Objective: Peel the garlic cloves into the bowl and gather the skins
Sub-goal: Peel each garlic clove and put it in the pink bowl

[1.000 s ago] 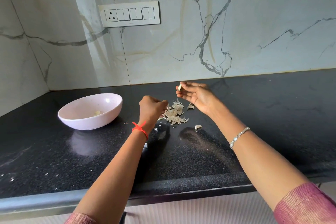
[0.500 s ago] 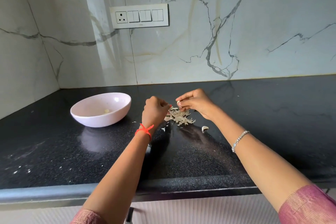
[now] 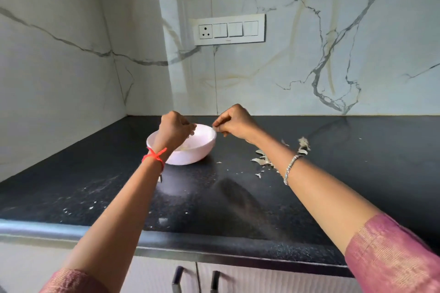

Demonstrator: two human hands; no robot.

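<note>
Black speckled counter (image 3: pixel 95 173), marble-look wall (image 3: pixel 309 59): we count one pale pink round bowl (image 3: pixel 190 156) and one white switch plate (image 3: pixel 229 29), print too tiny to read. Our right hand (image 3: pixel 235 123) pinches a small pale garlic piece (image 3: pixel 214 128) at the bowl's rim. Our left hand (image 3: pixel 175 129) curls above it, grip unclear. Some papery garlic skins (image 3: pixel 262 161) lie scattered rightward.
</note>
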